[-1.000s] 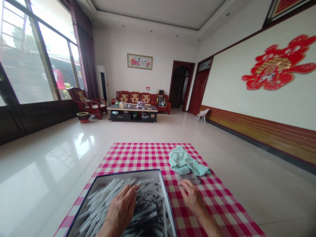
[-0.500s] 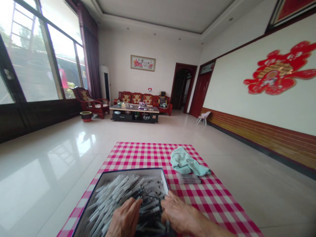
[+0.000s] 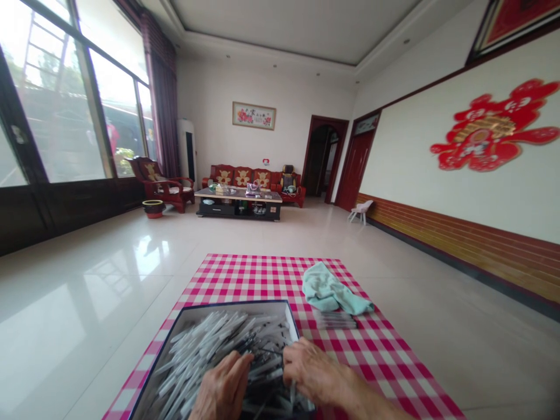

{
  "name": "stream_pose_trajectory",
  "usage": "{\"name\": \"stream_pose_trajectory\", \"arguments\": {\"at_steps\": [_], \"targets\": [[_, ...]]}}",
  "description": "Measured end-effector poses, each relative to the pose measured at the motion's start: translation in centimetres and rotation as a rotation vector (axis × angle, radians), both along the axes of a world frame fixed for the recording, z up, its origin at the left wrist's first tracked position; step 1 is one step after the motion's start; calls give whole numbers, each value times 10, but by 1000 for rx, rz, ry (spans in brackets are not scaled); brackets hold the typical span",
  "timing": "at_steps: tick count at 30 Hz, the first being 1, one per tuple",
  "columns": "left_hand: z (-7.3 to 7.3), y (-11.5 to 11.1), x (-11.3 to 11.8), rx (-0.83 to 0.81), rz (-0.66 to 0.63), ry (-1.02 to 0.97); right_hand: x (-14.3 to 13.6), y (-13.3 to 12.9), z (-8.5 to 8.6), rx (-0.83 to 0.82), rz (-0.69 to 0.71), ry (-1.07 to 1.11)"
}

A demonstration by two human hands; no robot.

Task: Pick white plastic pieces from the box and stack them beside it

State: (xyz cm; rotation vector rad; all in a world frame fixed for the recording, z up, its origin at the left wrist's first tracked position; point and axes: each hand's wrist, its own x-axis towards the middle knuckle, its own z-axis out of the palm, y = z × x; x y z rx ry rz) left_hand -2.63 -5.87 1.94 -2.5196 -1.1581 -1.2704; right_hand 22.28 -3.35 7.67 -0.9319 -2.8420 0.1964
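A shallow box with a dark blue rim holds a heap of translucent, pen-like plastic tubes, some with dark parts. Over the heap's near part is my left hand, its fingers closed and pinched near a thin dark stick. My right hand reaches over the box's right side with curled fingers close to the other end of that dark stick. What lies within either hand's fingertips is too small to make out. Beyond the box's right edge, a small row of similar tubes lies beside a mint-green cloth.
A pink and white checked tablecloth covers the table under the box. Farther back are a low coffee table, a red wooden sofa, an armchair, a pot and a small pale chair by the right wall.
My right hand has shifted slightly left and its fingers are more curled. My left hand stays nearly where it was. The view has tilted very slightly.
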Motion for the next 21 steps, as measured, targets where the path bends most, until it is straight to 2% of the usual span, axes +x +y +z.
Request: {"name": "stream_pose_trajectory", "arguments": {"at_steps": [5, 9, 13, 16, 19, 21], "targets": [[4, 7, 6, -41, -33, -64, -2, -4, 30, -150, -67, 244], [15, 18, 17, -109, -63, -142, -13, -1, 39, -219, -222, 523], [26, 30, 27, -191, -99, -181, -32, 8, 33, -274, -324, 831], [27, 36, 30, -215, -118, -186, -48, 15, 21, -323, -365, 985], [21, 38, 29, -144, -83, -216, -59, 24, 9, -389, -451, 1166], [18, 37, 27, -59, -66, -184, -64, 30, 1, -488, -523, 1310]]}}
